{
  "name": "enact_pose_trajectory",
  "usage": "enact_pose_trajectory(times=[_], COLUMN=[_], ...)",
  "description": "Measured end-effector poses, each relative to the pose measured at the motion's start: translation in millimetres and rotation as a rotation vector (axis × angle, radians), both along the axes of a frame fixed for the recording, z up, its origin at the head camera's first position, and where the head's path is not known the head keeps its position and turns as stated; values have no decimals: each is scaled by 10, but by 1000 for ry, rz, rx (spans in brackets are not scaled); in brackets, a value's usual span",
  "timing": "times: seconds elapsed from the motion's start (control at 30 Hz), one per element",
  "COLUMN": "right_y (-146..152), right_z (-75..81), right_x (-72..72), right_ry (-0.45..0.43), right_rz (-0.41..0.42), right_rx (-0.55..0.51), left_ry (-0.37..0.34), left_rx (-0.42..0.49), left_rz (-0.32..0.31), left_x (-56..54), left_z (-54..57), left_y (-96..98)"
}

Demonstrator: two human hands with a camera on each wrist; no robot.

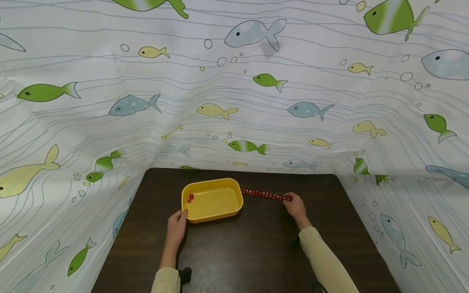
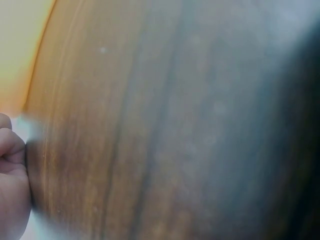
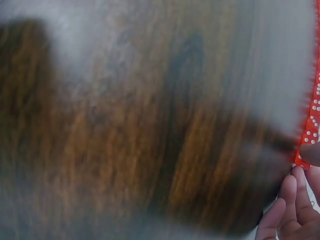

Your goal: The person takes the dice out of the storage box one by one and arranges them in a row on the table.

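Observation:
A yellow plastic tray (image 1: 216, 201) stands on the dark table, with a few red dice (image 1: 190, 198) inside near its left end. My left hand (image 1: 177, 226) grips the tray's near left corner, the thumb at the rim. From the tray's right side a row of red dice (image 1: 261, 194) with white pips runs rightward, set close together. At the row's right end my right hand (image 1: 294, 205) pinches the last die between thumb and fingers. The right wrist view shows this end die (image 3: 301, 161), partly covered by the thumb. The left wrist view catches only the tray's edge (image 2: 30, 65).
Dark wood-grain table (image 1: 234, 252) lies under everything. A white fish-print sheet (image 1: 205, 89) rises around its back and both sides. A black device (image 1: 185, 275) sits by the left wrist.

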State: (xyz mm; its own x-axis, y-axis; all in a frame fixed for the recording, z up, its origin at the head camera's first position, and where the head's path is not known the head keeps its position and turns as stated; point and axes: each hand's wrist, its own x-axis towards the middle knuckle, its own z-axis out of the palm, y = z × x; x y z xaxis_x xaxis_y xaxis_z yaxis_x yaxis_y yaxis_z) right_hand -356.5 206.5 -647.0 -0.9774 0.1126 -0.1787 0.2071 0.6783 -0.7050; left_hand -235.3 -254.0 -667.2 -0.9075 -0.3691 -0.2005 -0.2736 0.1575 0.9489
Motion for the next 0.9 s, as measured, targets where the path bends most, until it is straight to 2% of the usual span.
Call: enact_pose_trajectory(times=[0.27,0.4,0.63,0.9], right_y=[24,23,-63,-402], right_z=[45,61,132,322], right_x=[-31,-41,-32,-66], right_ry=[-48,-65,23,130], right_rz=[57,40,-69,-2], right_rx=[-15,-14,-27,-41], left_ry=[10,14,37,24], left_rx=[7,22,26,28], left_rz=[4,1,-10,-21], left_x=[6,22,39,38], left_z=[-6,-24,-38,-18], left_y=[-23,-21,-31,-58])
